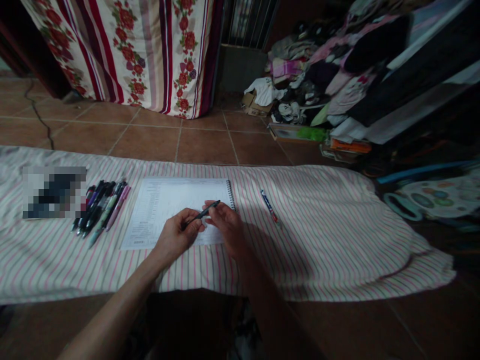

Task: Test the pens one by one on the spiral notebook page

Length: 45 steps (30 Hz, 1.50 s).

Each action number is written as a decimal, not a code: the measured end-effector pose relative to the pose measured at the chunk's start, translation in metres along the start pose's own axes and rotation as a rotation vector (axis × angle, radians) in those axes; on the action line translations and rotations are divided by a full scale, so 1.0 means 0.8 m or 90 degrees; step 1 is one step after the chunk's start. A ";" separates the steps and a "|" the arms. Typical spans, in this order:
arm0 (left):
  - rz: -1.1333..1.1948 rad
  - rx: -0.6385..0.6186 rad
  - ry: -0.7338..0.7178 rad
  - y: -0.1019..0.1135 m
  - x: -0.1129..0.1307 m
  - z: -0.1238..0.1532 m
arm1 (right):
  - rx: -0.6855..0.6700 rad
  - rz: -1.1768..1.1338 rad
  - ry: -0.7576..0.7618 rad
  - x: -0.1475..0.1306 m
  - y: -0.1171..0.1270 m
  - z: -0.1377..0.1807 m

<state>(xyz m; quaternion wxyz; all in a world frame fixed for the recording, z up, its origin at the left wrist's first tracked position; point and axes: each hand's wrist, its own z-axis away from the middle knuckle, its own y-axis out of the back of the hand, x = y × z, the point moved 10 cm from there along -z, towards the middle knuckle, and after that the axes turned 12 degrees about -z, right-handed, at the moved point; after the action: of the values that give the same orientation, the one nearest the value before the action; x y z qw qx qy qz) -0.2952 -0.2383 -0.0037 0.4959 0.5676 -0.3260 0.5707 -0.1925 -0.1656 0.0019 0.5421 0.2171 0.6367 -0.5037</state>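
Note:
Both my hands hold one dark pen [204,212] above a spiral-bound notebook [161,202] that lies open on a striped cloth [318,235]. My left hand [176,239] pinches the pen's lower end, fingers curled. My right hand [227,225] grips the same pen near its upper part, fingers closed round it. A row of several pens [101,207] lies left of the notebook. A single blue and red pen [270,206] lies alone to the right.
The cloth is spread on a brown tiled floor [202,142]. A floral striped curtain [142,50] hangs at the back. A heap of clothes and shoes [318,80] fills the back right. A blurred-out patch [54,192] sits far left.

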 end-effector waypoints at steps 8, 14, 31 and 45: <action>-0.027 0.005 -0.002 0.000 0.002 0.001 | 0.028 0.056 0.029 -0.005 0.009 -0.006; -0.026 -0.005 0.002 0.000 0.001 0.001 | 0.004 -0.005 0.020 -0.004 0.000 -0.003; -0.032 0.000 -0.018 0.001 0.001 0.000 | -0.007 -0.001 0.007 -0.008 0.000 0.000; -0.063 0.002 -0.020 0.001 0.004 0.000 | -0.024 0.028 0.039 -0.016 0.003 -0.002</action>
<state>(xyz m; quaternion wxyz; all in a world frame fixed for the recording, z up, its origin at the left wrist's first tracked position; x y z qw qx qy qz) -0.2953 -0.2381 -0.0008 0.5175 0.5928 -0.3046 0.5366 -0.1874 -0.1602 0.0125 0.5372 0.2365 0.6575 -0.4725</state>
